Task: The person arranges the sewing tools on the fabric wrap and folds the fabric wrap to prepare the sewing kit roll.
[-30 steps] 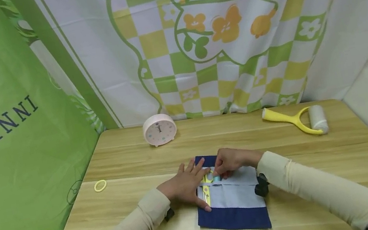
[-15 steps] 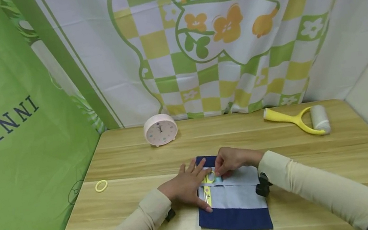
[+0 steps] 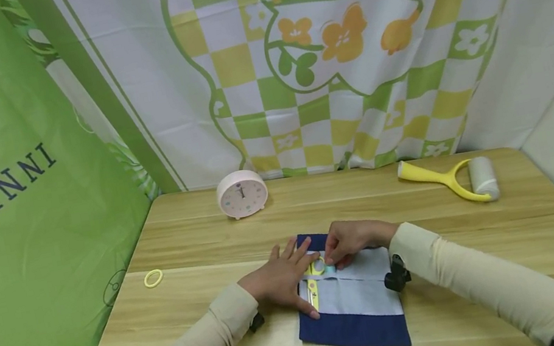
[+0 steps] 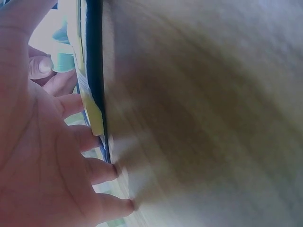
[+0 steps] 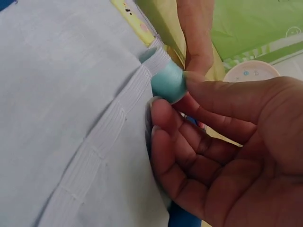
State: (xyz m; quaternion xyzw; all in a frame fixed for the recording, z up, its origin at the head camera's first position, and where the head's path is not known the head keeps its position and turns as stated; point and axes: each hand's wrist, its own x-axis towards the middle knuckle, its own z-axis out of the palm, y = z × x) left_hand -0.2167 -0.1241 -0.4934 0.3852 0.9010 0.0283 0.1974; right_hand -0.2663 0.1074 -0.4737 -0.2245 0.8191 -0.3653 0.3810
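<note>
A navy-edged cloth organizer [image 3: 354,332] with a pale grey inside and an elastic band [image 5: 102,130] lies flat on the table. My left hand [image 3: 279,278] rests spread over its left edge, beside yellow scissors [image 3: 313,295] tucked under the elastic. With thumb and fingertips, my right hand [image 3: 349,239] pinches a small teal cylinder [image 5: 169,81] at its end. One elastic loop passes around the other end of this cylinder in the right wrist view. The left wrist view also shows the teal cylinder [image 4: 62,57] at the right fingertips, beyond my left palm.
A pink clock [image 3: 242,195] stands at the back of the wooden table [image 3: 200,242]. At the back right lies a yellow-handled lint roller [image 3: 447,180]. A yellow ring [image 3: 153,278] lies at the left. Curtains hang behind and at the left.
Both hands keep nearly the same places on the cloth organizer, the right still pinching the teal cylinder. Only the head view shifts slightly.
</note>
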